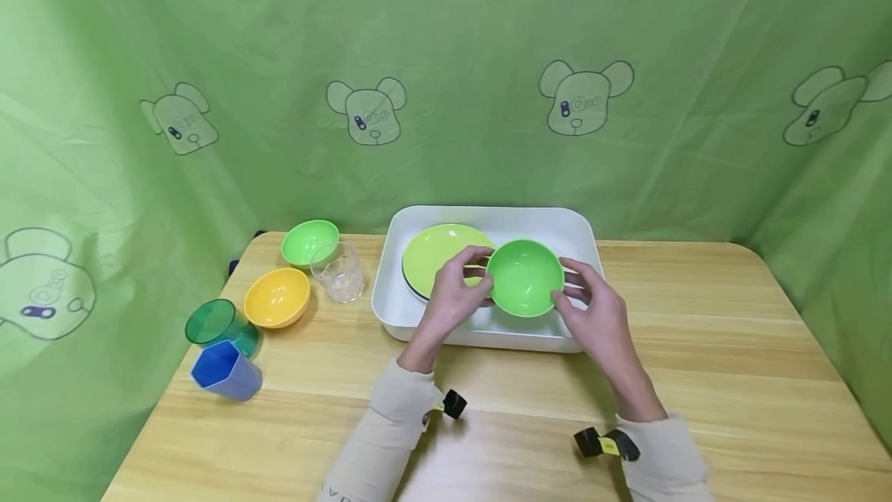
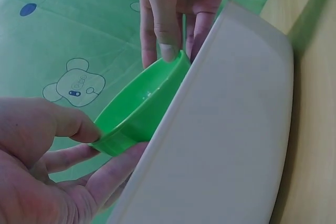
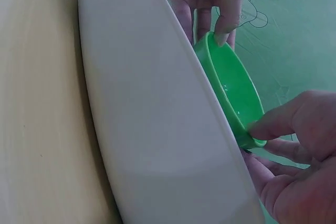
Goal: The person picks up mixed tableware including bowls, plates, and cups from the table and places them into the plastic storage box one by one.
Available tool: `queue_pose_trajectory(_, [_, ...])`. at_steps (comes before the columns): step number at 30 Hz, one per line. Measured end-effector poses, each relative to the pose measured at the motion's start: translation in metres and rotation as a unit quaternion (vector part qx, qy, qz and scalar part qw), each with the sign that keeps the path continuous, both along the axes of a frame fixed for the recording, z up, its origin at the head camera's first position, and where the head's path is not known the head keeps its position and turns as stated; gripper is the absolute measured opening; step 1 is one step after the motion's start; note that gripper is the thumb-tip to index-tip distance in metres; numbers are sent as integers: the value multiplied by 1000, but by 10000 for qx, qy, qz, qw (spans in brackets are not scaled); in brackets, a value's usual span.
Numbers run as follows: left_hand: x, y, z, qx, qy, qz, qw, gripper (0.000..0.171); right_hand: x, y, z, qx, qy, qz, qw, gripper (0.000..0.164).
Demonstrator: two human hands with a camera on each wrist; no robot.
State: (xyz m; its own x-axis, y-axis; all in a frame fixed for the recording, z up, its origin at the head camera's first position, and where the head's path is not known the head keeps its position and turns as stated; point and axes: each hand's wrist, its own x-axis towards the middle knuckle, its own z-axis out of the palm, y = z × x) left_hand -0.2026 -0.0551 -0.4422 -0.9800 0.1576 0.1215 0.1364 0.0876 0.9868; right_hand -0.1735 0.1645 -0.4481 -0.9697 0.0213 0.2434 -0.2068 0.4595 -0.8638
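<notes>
Between both hands a green bowl (image 1: 526, 279) is held over the right part of a white tray (image 1: 481, 338). My left hand (image 1: 455, 290) pinches the bowl's left rim, thumb on the near side and fingers behind. On the opposite rim my right hand (image 1: 595, 314) grips in the same way. In the left wrist view the bowl (image 2: 139, 111) appears tilted just past the tray wall (image 2: 226, 124), its lower part partly hidden by that wall. A yellow-green plate (image 1: 442, 254) lies in the tray's left part, with a dark rim showing beneath it.
Left of the tray stand a clear glass (image 1: 341, 276), another green bowl (image 1: 310, 242), an orange bowl (image 1: 277, 298), a green cup (image 1: 224, 325) and a blue cup (image 1: 228, 371). A green curtain (image 1: 474, 29) hangs behind the wooden table (image 1: 725, 347).
</notes>
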Motion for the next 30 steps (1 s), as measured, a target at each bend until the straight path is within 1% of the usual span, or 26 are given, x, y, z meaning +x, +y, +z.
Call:
queue_pose_trajectory(3, [1,-1,2,4,44,-74,10000,44,0,0,0,-441,-158,-60,9989,46])
queue_pose_trajectory(6, [3,-1,3,25,68,-178,9998,43,1,0,0,-702,-319,-175,9969,44])
queue_pose_trajectory(12, [4,-2,6,-109,89,-385,9992,42,1,-1,-1,-899,-570,-444,9933,44])
queue_pose_trajectory(16, [3,-5,7,-516,306,-492,9970,43,-1,0,3,-916,-665,-539,9921,46])
queue_pose_trajectory(20, [2,-10,9,-827,610,-498,9935,44,-5,3,10,-734,-770,-528,9929,46])
queue_pose_trajectory(23, [1,-14,10,-786,689,-455,9935,43,-10,7,14,-529,-781,-499,9943,45])
queue_pose_trajectory(26, [0,-19,11,-808,755,-362,9932,38,-17,11,17,-160,-683,-546,9960,44])
queue_pose_trajectory(30, [-2,-24,12,-1006,885,-224,9907,30,-25,15,22,445,-493,-573,9961,42])
